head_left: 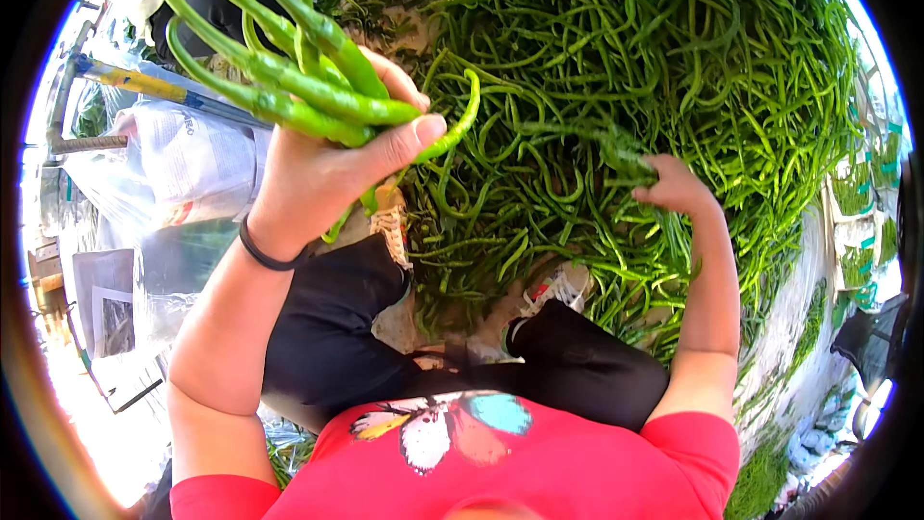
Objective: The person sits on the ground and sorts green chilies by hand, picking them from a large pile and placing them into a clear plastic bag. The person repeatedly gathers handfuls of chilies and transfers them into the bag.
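A bunch of several long green chili peppers (298, 87) is gripped in my left hand (327, 169), raised at the upper left. Their stem ends fan out up and to the left, and my thumb lies across the bunch. A dark band circles that wrist. Over the large heap of green chili peppers (539, 135), my right hand (681, 185) has its fingers closed around some green chili peppers (621, 152) smeared by motion. How many it holds I cannot tell.
The pepper heap spreads ahead and to the right, reaching my shoes (563, 289). Left of my knees are a white sack (188, 154), clear plastic sheeting and a blue-and-yellow bar (135, 80). Crates (855, 231) with green contents stand at the right edge.
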{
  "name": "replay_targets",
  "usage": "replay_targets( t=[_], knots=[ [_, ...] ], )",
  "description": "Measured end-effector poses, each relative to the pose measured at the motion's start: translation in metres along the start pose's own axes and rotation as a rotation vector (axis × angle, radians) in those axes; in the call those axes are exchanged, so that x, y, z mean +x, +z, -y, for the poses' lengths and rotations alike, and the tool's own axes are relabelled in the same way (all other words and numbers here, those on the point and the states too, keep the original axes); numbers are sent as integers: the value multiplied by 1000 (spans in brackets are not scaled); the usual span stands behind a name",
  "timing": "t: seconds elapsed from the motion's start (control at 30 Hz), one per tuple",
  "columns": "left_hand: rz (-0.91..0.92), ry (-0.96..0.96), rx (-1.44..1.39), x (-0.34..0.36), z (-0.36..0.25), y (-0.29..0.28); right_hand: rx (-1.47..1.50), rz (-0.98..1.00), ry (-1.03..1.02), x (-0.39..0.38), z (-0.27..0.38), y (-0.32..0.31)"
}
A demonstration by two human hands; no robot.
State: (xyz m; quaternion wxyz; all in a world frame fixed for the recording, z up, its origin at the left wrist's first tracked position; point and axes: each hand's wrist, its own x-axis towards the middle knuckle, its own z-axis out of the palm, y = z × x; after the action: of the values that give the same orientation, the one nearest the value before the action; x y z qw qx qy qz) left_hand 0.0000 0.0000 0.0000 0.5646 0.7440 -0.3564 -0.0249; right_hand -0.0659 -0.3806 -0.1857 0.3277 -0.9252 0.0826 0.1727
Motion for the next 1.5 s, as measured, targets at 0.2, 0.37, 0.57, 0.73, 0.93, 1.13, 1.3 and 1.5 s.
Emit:
replay_targets(
  t=[0.2,0.37,0.57,0.73,0.93,1.13,1.3,1.5],
  knots=[
    [-29,-224,-260,-34,0,40,3,40,116,-67,-1,1],
    [-20,-250,-213,-32,-4,41,556,-11,-11,-71,5,-12],
    [6,-328,-288,-23,-9,43,1113,-99,-177,-106,52,-57],
    [41,-296,-417,-20,-18,58,1034,1,-423,-146,102,-87],
    [343,-284,-530,-22,-35,82,786,261,-631,-197,158,-92],
    [785,-391,-712,-49,-52,104,695,330,-634,-220,174,-63],
    [755,-424,-889,-63,-62,96,580,496,-676,-244,189,-59],
    [663,-361,-928,-69,-56,88,485,492,-649,-254,196,-58]
  ],
)
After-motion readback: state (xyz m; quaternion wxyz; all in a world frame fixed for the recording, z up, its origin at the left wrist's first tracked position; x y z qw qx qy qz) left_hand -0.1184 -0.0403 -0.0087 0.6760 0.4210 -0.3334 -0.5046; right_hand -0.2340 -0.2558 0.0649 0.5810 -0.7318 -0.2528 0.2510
